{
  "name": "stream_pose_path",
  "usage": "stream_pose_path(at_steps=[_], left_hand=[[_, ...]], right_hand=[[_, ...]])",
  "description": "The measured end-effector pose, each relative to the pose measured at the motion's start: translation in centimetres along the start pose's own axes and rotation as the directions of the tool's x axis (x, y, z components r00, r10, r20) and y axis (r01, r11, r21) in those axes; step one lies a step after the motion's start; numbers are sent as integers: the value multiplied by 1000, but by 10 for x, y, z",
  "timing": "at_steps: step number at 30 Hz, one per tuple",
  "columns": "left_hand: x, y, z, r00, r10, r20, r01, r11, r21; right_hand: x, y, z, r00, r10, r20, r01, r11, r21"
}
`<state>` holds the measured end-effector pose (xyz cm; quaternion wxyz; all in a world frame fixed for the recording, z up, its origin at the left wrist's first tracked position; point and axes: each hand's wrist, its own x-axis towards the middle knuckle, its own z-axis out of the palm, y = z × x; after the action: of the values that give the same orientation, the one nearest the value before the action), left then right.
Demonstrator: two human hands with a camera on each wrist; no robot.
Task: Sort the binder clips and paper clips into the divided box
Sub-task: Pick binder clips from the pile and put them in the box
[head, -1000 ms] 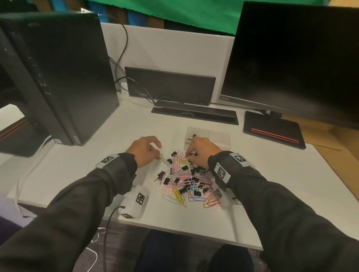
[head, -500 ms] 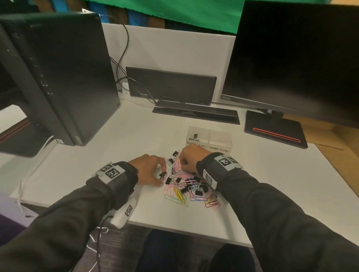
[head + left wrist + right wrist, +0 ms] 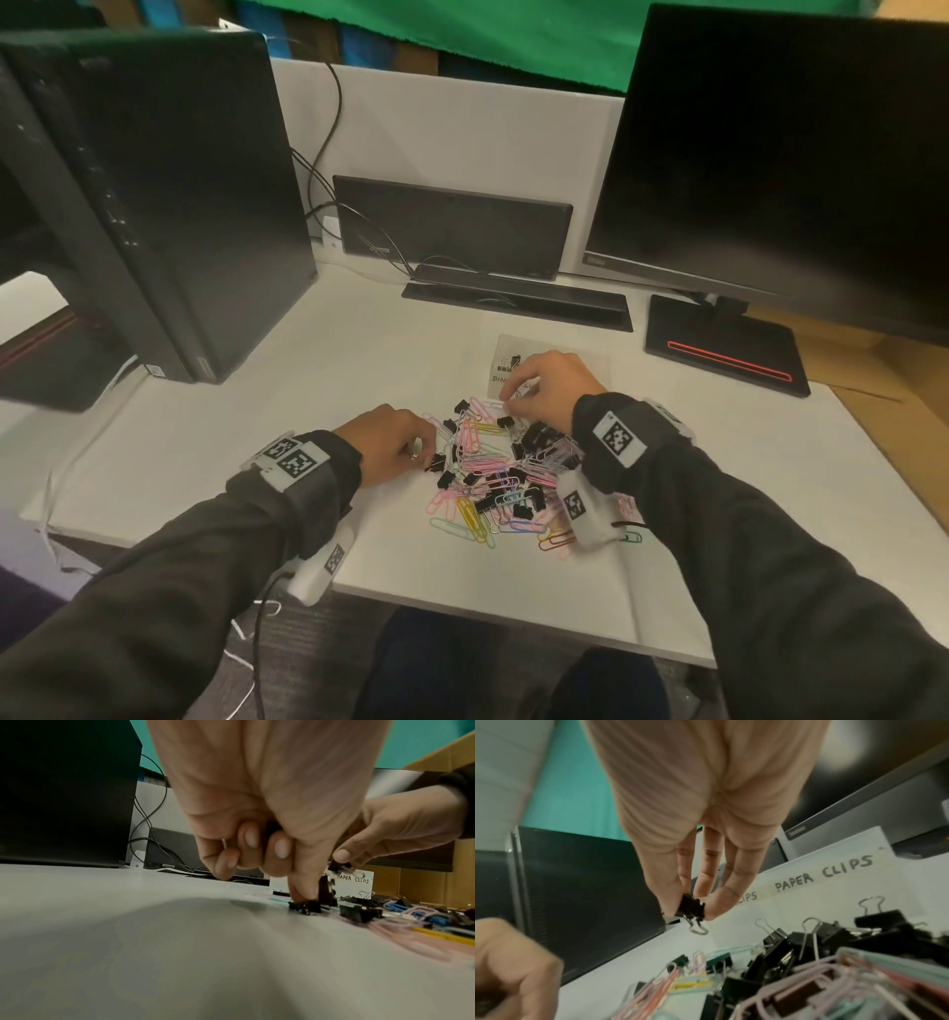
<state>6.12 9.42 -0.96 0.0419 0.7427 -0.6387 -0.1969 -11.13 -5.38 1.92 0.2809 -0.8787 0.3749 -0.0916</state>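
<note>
From the head view, the mixed pile (image 3: pixel 500 478) of black binder clips and coloured paper clips lies on the table (image 3: pixel 719 488) between both hands, with the divided box (image 3: pixel 590 360) just behind it, half hidden by the right hand (image 3: pixel 552 393). A few binder clips already sit in its left compartment. The left hand (image 3: pixel 390 444) rests curled at the pile's left edge.

In the left wrist view, that hand's fingers (image 3: pixel 303 882) press down on a small binder clip (image 3: pixel 308 905) while the others curl round something dark, too hidden to name. Overfilling the palm could spill clips.

In the right wrist view, thumb and fingertips (image 3: pixel 713 908) pinch one binder clip (image 3: pixel 691 907) by its black body, wire handle dangling. The handles snag paper-clip loops easily, so a tangled paper clip may ride along into the wrong compartment; the label nearest reads "PAPER CLIPS".
</note>
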Motion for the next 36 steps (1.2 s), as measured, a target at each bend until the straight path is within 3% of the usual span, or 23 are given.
stream_pose_path(at_steps=[4,11,14,19,24,26,30,34,36], left_hand=[[2,-2,-3,998,-15,-59,14,999,-31],[5,10,-21,994,-53,-94,23,953,-302],[18,26,-37,988,-85,-130,37,942,-334],[69,55,-63,979,-96,-182,68,985,-158],[116,86,-63,987,-44,-153,57,995,79],[126,92,-55,992,-42,-115,60,986,156],[133,92,-46,994,-38,-105,55,984,167],[109,96,-48,954,20,-299,14,994,111],[92,94,-40,948,34,-318,5,993,121]], right_hand=[[-1,7,-13,995,39,-93,-33,997,67],[23,13,-25,958,164,-234,-113,970,215],[38,14,-20,945,201,-257,-146,965,219],[45,20,-10,948,224,-224,-173,958,228],[15,34,-27,920,117,-374,-72,989,132],[-1,42,-35,943,70,-326,-60,997,41],[-27,51,-38,999,33,-8,-34,982,-186],[-30,47,-22,987,-11,161,60,951,-304],[-26,44,-12,979,-35,203,107,928,-357]])
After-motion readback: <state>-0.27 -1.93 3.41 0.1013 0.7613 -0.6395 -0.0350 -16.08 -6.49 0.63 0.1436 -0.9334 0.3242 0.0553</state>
